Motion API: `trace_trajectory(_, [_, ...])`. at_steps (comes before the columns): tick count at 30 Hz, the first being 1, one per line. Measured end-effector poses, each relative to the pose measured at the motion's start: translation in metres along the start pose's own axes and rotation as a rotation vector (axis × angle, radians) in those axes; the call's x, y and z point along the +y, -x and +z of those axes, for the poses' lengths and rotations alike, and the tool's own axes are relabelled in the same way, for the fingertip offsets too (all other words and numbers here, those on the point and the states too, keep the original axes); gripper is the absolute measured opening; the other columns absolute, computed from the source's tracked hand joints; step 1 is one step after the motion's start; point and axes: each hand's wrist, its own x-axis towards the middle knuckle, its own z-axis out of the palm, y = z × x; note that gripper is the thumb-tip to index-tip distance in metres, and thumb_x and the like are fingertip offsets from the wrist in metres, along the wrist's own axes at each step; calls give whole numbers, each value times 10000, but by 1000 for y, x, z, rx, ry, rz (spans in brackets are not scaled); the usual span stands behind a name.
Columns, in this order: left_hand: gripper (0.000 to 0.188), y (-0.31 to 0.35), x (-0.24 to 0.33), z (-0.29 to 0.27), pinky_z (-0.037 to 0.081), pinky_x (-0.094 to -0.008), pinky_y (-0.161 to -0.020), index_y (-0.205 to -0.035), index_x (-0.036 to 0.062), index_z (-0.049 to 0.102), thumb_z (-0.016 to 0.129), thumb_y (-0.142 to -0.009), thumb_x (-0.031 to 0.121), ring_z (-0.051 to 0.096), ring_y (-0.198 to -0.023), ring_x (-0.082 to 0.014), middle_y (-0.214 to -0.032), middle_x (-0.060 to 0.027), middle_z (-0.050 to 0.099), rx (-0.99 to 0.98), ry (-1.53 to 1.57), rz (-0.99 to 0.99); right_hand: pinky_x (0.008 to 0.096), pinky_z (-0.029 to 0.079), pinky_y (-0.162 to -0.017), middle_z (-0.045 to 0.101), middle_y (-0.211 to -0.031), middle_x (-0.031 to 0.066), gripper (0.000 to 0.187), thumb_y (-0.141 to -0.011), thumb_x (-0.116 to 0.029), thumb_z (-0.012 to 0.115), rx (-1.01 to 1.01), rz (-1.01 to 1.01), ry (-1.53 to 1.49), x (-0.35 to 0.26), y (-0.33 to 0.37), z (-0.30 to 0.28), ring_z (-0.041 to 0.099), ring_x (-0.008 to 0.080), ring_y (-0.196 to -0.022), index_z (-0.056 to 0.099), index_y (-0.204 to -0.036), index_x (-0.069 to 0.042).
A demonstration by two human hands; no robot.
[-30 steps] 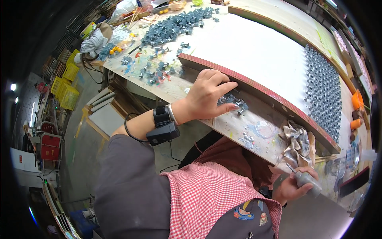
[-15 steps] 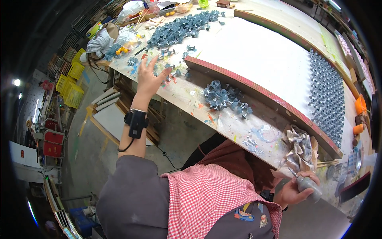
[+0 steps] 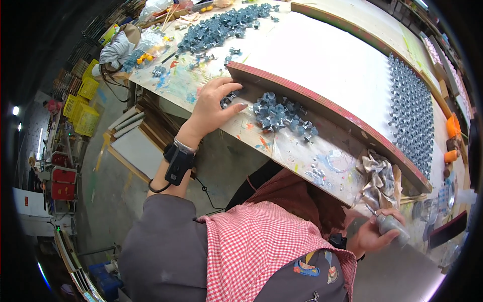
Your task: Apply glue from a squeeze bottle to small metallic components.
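Head view, right hand (image 3: 370, 237) gripping grey bottle (image 3: 390, 224)

Can't read any words, numbers or brands anywhere in view. Can make out a small red sign (image 3: 26, 201) on the white panel (image 3: 36, 210) at far left, too small to read. Likewise a tiny pale mark on the black wrist unit (image 3: 179, 163), not decipherable.

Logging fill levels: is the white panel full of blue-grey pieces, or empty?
Partly filled: blue-grey pieces crowd its right end; the white panel shows left of them.
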Motion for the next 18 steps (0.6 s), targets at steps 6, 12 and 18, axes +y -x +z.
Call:
trace_trajectory(6, [370,-2,37,22,352,-395,-892,-1052,9,543,579,-807,286,464,-1024,-337,-1086,-181,500,-11,74,-4,208,279,-412,454,-683,134,503,-831,-467,433,13,-42,14,-1,0,4,380,149,-471,424,-898,31])
trace_trajectory(12, [374,-5,54,31,309,-396,-917,-1094,22,518,530,-840,297,427,-1064,-324,-1117,-165,469,-15,126,-3,202,279,-389,460,-658,137,496,-830,-462,437,-1,-80,35,2,-2,3,368,142,-433,418,-893,30])
trace_trajectory(18, [443,-9,87,29,95,-461,-988,-1086,80,546,609,-754,365,367,-1166,-289,-1141,-103,472,87,-190,147,228,334,-535,476,-662,132,467,-818,-463,441,-38,-44,15,0,-4,-1,429,170,-567,417,-900,-4])
